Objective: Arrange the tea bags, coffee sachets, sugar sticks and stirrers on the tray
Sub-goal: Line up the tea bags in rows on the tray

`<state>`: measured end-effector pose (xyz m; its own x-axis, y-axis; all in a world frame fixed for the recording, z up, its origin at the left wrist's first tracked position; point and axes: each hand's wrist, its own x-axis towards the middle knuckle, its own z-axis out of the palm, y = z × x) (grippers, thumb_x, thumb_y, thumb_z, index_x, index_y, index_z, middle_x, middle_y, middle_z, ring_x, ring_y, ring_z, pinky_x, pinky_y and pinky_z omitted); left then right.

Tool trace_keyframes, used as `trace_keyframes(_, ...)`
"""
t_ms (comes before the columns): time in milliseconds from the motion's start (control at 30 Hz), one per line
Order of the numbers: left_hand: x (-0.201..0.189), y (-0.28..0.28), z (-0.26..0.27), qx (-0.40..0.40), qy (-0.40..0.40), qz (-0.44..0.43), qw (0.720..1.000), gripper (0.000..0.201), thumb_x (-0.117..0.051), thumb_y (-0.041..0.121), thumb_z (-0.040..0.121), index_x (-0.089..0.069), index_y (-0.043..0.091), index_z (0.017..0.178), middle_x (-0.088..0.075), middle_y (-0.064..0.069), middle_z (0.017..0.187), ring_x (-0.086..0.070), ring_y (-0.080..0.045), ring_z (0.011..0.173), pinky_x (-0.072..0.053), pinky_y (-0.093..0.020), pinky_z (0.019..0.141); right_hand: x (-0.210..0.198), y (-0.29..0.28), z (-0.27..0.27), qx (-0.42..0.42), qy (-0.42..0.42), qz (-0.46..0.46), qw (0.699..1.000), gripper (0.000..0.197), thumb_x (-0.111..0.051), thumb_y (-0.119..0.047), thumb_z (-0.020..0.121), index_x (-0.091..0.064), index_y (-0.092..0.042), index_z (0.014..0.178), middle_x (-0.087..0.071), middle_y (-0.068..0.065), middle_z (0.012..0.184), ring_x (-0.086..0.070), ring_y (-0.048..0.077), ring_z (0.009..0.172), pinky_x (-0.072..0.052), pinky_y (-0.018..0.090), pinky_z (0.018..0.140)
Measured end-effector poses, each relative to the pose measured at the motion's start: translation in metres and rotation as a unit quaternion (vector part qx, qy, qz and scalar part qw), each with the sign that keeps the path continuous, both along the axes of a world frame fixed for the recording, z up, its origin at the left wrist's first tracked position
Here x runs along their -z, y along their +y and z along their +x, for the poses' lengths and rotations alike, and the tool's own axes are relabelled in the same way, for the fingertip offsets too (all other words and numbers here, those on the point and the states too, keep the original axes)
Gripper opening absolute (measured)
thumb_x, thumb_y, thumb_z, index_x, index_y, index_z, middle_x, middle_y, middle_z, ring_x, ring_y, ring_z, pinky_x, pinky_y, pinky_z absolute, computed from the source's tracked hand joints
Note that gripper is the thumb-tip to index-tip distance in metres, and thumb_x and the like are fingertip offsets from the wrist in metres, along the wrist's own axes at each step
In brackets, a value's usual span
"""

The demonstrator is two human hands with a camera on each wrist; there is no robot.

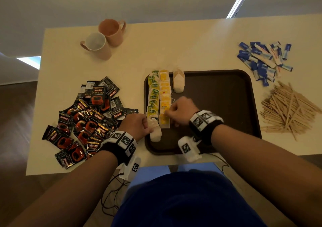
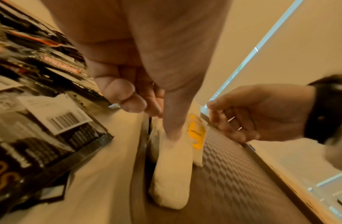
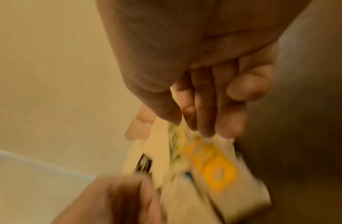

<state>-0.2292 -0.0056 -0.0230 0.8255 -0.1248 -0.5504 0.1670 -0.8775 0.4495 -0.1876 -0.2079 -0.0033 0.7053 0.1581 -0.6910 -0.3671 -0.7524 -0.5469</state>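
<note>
A dark brown tray lies in front of me. Down its left side run a row of green-tagged tea bags and a row of yellow-tagged tea bags, with a few plain ones at the far end. My left hand grips a plain white tea bag at the near end of the green row, thumb pressed on its top. My right hand pinches the top of a yellow-tagged tea bag at the near end of its row. The right wrist view is blurred.
A heap of black coffee sachets lies left of the tray. Blue sugar sticks and wooden stirrers lie in piles to its right. Two mugs stand at the far left. The tray's right part is bare.
</note>
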Motion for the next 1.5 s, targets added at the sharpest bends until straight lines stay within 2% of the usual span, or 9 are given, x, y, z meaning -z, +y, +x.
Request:
trace_keyframes(133,-0.003,0.005,-0.004,-0.007,-0.021,-0.032,0.999,0.020,-0.076,0.032,0.086,-0.065,0.018,0.077,-0.059,0.007,0.069,-0.053,-0.005,0.064,-0.038,-0.019,0.058,0.009,-0.034,0.056,0.115,-0.137,-0.067,0.982,0.013,-0.070,-0.025,0.089,-0.070,-0.016,0.099,-0.071,0.002,0.100,-0.068,0.016,0.092,-0.056,0.028,0.084)
trace_keyframes(267,-0.004,0.006,-0.004,-0.004,-0.034,-0.050,0.998,0.016,-0.072,0.029,0.089,-0.067,0.019,0.079,-0.058,0.009,0.067,-0.052,-0.003,0.062,-0.036,-0.014,0.057,0.027,-0.045,0.088,0.108,-0.097,-0.124,0.982,0.060,-0.078,-0.036,0.081,-0.057,-0.010,0.132,-0.064,0.006,0.125,-0.061,0.022,0.114,-0.050,0.031,0.094)
trace_keyframes(367,-0.004,0.005,-0.003,-0.010,-0.048,-0.067,0.997,0.016,-0.073,0.028,0.089,-0.067,0.019,0.078,-0.058,0.010,0.065,-0.052,-0.003,0.060,-0.035,-0.011,0.056,0.035,-0.040,0.097,0.123,-0.081,-0.099,0.984,0.057,-0.082,-0.037,0.077,-0.062,-0.010,0.124,-0.066,0.006,0.119,-0.062,0.020,0.105,-0.051,0.030,0.086)
trace_keyframes(567,-0.003,0.006,0.000,-0.022,-0.052,-0.081,0.995,0.015,-0.073,0.028,0.088,-0.067,0.020,0.077,-0.058,0.012,0.064,-0.052,0.000,0.058,-0.037,-0.009,0.055,0.042,-0.029,0.096,0.188,-0.096,-0.047,0.976,0.021,-0.081,-0.027,0.077,-0.067,-0.023,0.092,-0.070,0.001,0.099,-0.064,0.017,0.088,-0.051,0.027,0.074)
trace_keyframes(767,-0.004,0.008,0.002,-0.046,-0.047,-0.089,0.994,0.016,-0.074,0.026,0.088,-0.065,0.024,0.075,-0.058,0.013,0.063,-0.052,0.000,0.056,-0.037,-0.009,0.057,0.037,-0.037,0.094,0.210,-0.075,-0.026,0.974,0.026,-0.080,-0.031,0.080,-0.074,-0.020,0.103,-0.070,-0.002,0.097,-0.064,0.015,0.088,-0.050,0.029,0.073)
trace_keyframes(967,-0.002,0.007,0.005,-0.039,-0.050,-0.092,0.994,0.012,-0.074,0.025,0.088,-0.068,0.021,0.078,-0.062,0.009,0.068,-0.055,0.000,0.060,-0.038,-0.007,0.056,0.026,-0.049,0.075,0.239,-0.060,0.027,0.969,0.018,-0.079,-0.030,0.081,-0.073,-0.023,0.096,-0.067,-0.010,0.089,-0.060,0.006,0.083,-0.039,0.022,0.062)
trace_keyframes(1233,0.001,0.003,0.003,-0.027,-0.051,-0.099,0.993,0.012,-0.073,0.026,0.089,-0.068,0.020,0.079,-0.064,0.005,0.072,-0.059,-0.008,0.068,-0.045,-0.018,0.063,0.002,-0.057,0.012,0.148,-0.038,0.111,0.982,0.017,-0.080,-0.029,0.079,-0.074,-0.027,0.094,-0.072,-0.008,0.096,-0.066,0.010,0.094,-0.052,0.032,0.084)
trace_keyframes(1367,0.004,0.004,-0.006,-0.038,-0.041,-0.112,0.992,0.016,-0.076,0.025,0.087,-0.065,0.024,0.075,-0.064,0.006,0.070,-0.058,-0.007,0.064,-0.046,-0.019,0.062,0.007,-0.046,-0.021,0.047,0.045,0.115,0.991,0.013,-0.083,-0.026,0.076,-0.074,-0.028,0.086,-0.074,-0.008,0.084,-0.067,0.008,0.080,-0.054,0.031,0.077)
trace_keyframes(1500,0.007,0.005,-0.014,-0.051,-0.040,-0.093,0.994,0.014,-0.076,0.025,0.086,-0.068,0.017,0.078,-0.064,0.005,0.071,-0.057,-0.007,0.064,-0.047,-0.022,0.063,0.022,-0.027,-0.040,-0.017,0.081,0.081,0.993,0.016,-0.084,-0.023,0.075,-0.076,-0.018,0.088,-0.075,0.004,0.088,-0.067,0.015,0.079,-0.056,0.031,0.075)
